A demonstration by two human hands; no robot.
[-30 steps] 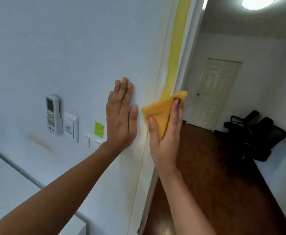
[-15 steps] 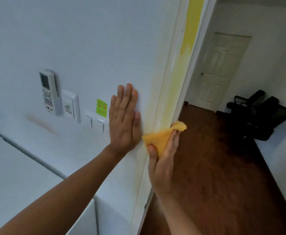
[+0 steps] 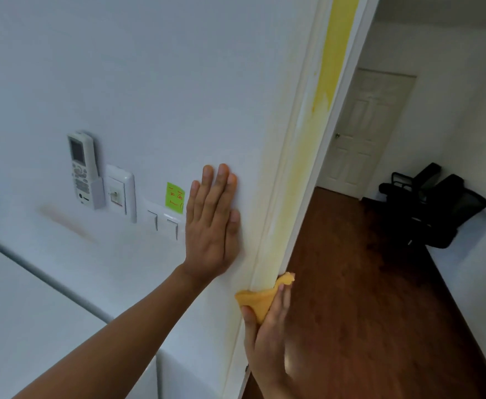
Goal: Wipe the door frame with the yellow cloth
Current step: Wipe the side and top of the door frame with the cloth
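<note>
The white door frame (image 3: pixel 299 180) runs up the middle of the view, with a bright yellow stripe near its top and a faint yellow smear lower down. My right hand (image 3: pixel 267 338) presses the folded yellow cloth (image 3: pixel 260 300) flat against the frame low down, palm to the frame and thumb on the cloth's left side. My left hand (image 3: pixel 211 220) lies flat and open on the white wall just left of the frame, fingers pointing up.
On the wall to the left hang a remote control in a holder (image 3: pixel 82 171), a switch plate (image 3: pixel 121 192), two small switches (image 3: pixel 164 221) and a green sticky note (image 3: pixel 175 197). Through the doorway are a dark wooden floor (image 3: pixel 359 298), a closed white door (image 3: pixel 362 133) and black chairs (image 3: pixel 428 205).
My right hand has slid the yellow cloth down the frame from about chest height to low down. My left hand has stayed flat on the wall. The view has tilted downward.
</note>
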